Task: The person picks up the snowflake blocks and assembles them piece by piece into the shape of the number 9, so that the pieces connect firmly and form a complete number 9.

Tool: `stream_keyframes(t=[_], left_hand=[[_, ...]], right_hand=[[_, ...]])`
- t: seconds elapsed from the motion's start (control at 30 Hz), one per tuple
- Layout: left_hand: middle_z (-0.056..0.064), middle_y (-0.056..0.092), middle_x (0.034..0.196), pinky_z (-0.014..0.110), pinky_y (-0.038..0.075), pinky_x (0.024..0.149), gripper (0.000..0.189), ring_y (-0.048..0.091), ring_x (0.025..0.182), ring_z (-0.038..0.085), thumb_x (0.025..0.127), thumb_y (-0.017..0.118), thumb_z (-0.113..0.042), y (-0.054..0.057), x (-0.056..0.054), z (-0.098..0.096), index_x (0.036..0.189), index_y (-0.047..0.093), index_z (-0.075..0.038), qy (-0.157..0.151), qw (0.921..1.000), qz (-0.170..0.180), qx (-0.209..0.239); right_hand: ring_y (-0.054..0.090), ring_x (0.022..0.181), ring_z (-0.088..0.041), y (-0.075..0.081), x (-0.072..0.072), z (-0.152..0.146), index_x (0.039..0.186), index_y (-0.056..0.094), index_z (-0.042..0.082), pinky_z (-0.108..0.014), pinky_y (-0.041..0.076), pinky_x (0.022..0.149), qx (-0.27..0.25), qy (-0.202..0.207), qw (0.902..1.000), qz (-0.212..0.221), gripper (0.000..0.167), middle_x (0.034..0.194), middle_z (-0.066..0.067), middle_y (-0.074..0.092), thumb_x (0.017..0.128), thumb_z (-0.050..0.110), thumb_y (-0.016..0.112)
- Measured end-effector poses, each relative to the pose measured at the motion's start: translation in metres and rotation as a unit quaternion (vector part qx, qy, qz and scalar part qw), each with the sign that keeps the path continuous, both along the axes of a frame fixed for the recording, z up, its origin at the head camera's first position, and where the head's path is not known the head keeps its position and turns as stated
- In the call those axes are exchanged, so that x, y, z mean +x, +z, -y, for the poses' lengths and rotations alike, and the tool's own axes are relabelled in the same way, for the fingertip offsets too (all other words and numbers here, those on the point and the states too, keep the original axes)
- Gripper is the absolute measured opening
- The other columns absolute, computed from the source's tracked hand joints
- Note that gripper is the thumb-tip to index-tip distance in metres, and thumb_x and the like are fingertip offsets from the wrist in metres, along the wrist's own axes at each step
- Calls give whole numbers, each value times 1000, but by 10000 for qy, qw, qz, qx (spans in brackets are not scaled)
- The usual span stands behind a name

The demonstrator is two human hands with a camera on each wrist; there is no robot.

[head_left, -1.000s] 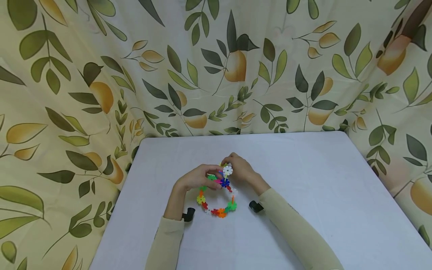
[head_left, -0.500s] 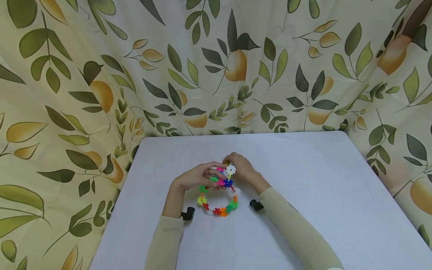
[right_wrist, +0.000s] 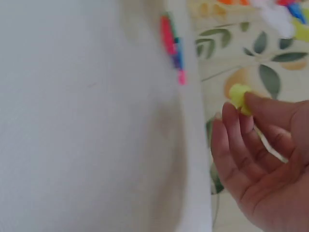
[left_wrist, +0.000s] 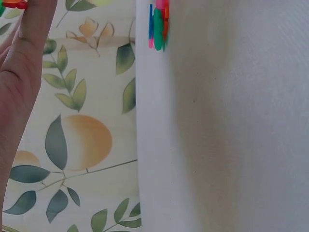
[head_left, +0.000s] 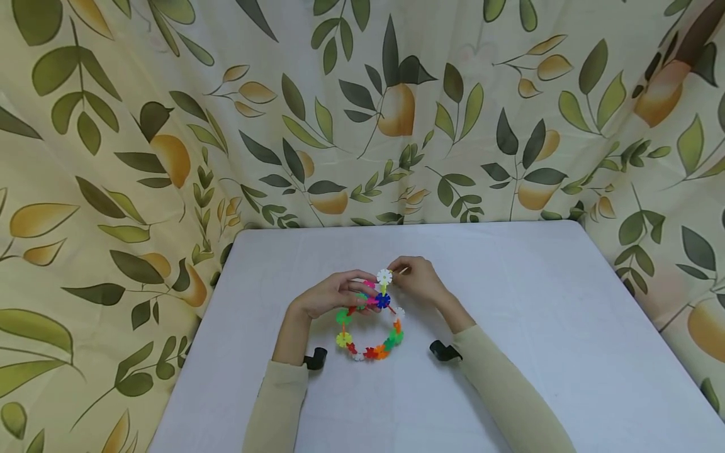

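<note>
A ring of colourful plastic snowflake discs [head_left: 381, 352] is held up by my left hand [head_left: 334, 294], which grips its upper part between thumb and fingers. A white disc [head_left: 384, 277] stands on a yellow one above the blue disc [head_left: 383, 301] at the ring's top right. My right hand [head_left: 421, 280] is just right of the white disc. Its thumb and fingertips pinch a small yellow disc [right_wrist: 238, 94], seen in the right wrist view. In the left wrist view, only part of the left hand [left_wrist: 21, 72] shows, with an orange disc [left_wrist: 15, 4] at its fingers.
Several more discs [left_wrist: 158, 29] show in a small cluster near the far side of the white-covered table [head_left: 510, 283]. Black wrist cameras [head_left: 444, 351] are on both wrists. A leaf-patterned curtain [head_left: 351, 157] hangs behind and beside the table.
My right hand has drawn back to the right, away from the white disc, with a yellow disc in its fingers. The ring has shifted slightly right in my left hand.
</note>
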State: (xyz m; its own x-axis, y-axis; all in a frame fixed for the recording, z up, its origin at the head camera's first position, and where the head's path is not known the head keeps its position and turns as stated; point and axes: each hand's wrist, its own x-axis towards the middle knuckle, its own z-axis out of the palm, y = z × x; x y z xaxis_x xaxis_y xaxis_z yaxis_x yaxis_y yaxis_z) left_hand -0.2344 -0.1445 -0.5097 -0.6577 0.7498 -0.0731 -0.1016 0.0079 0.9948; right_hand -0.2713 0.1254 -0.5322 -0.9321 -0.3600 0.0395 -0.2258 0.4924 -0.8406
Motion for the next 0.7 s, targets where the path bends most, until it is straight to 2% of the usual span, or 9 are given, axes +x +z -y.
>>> stream_keyframes(t=[0.07, 0.17, 0.27, 0.37, 0.57, 0.7], left_hand=[[22, 67, 133, 49, 56, 99, 47, 72, 113, 35, 103, 53, 7, 0, 0, -1, 149, 43, 8, -22, 9999, 34, 105], [22, 67, 131, 52, 56, 98, 45, 73, 111, 36, 104, 53, 6, 0, 0, -2, 148, 45, 8, -58, 9997, 51, 234], [21, 65, 128, 53, 56, 98, 45, 73, 110, 33, 105, 52, 4, 0, 1, -2, 150, 46, 7, -73, 9995, 70, 286], [18, 64, 128, 53, 56, 98, 47, 73, 109, 31, 105, 50, 4, -1, 0, -2, 152, 43, 6, -107, 9994, 99, 301], [16, 63, 129, 52, 54, 101, 52, 73, 110, 32, 105, 46, 6, -3, 1, -3, 155, 37, 6, -158, 9995, 93, 260], [19, 62, 130, 52, 54, 102, 53, 72, 110, 32, 104, 46, 6, -3, 1, -5, 156, 39, 1, -131, 9998, 92, 156]], right_hand=[[73, 88, -28, 5, 3, -4, 111, 73, 3, -43, 63, 80, -703, 67, 9973, 190, 13, 98, -9, 75, 99, 6, 69], [76, 89, -31, 15, 8, -8, 117, 69, -5, -54, 61, 85, -1699, 182, 9839, 520, 19, 104, -18, 74, 100, 4, 69], [77, 87, -29, 24, 11, -12, 121, 68, -6, -55, 59, 88, -2254, 202, 9713, 731, 23, 108, -23, 71, 101, 6, 69], [77, 87, -28, 29, 14, -16, 124, 68, -4, -52, 60, 88, -2448, 232, 9658, 826, 27, 109, -24, 71, 102, 10, 69], [76, 92, -32, 31, 16, -22, 131, 67, -3, -47, 61, 87, -2486, 530, 9643, 738, 34, 120, -22, 70, 104, 16, 67], [76, 96, -30, 29, 18, -23, 133, 67, -2, -41, 61, 89, -2493, 719, 9632, 696, 33, 127, -21, 69, 105, 14, 65]])
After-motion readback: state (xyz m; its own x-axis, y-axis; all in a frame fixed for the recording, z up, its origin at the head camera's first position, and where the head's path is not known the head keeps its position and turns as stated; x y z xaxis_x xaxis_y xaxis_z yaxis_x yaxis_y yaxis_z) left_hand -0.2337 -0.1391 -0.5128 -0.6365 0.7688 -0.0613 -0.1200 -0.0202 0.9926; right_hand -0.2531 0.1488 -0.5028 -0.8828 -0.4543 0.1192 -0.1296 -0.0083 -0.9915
